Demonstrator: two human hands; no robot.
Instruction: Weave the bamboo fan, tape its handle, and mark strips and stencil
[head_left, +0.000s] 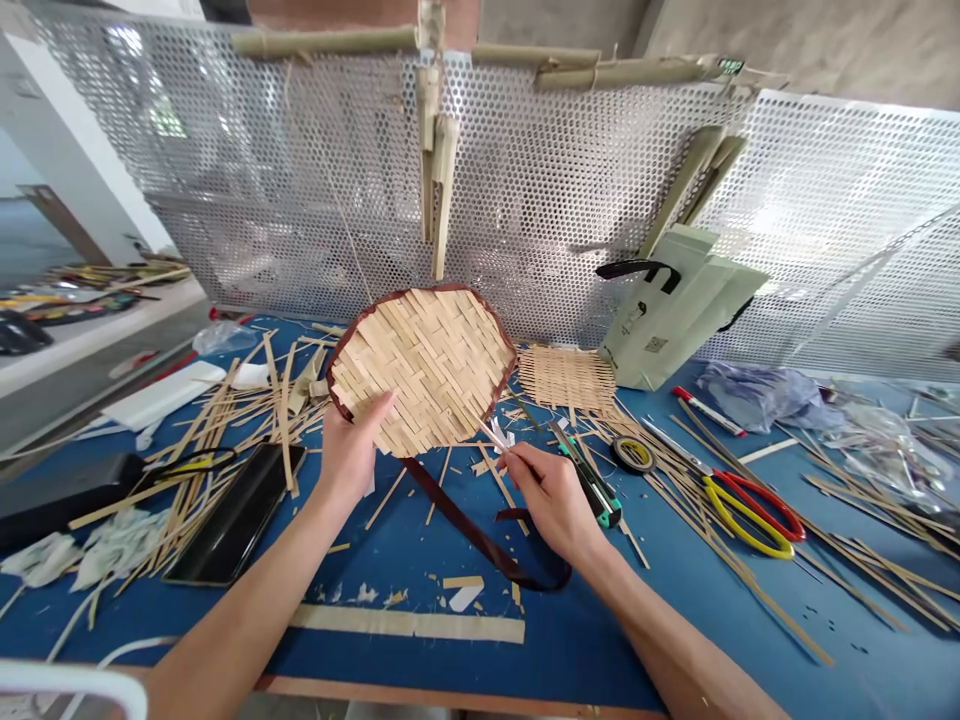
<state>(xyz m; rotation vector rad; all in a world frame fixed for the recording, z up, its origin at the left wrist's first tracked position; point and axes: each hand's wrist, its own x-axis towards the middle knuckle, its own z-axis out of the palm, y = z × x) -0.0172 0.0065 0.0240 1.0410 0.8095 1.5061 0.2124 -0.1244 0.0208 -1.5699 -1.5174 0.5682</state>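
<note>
My left hand (350, 445) grips the lower left edge of a woven bamboo panel (424, 365), thumb across its face. The panel is rounded and held up off the table, facing me. Dark brown ribbon borders most of its rim, and a loose length of the ribbon (480, 535) hangs from the bottom and curls on the table below my right hand (551, 495). That hand is closed around a thin stick-like tool (493, 434), its tip at the panel's lower right edge. My fingers hide most of the tool, so its kind is unclear.
A green box cutter (592, 480), tape roll (633, 454) and red-yellow-handled scissors (750, 510) lie to the right. Behind them are a small woven mat (568, 378) and pale green bag (667, 310). Bamboo strips, a black phone-like slab (236, 515) and perforated metal screen (517, 200) surround the work.
</note>
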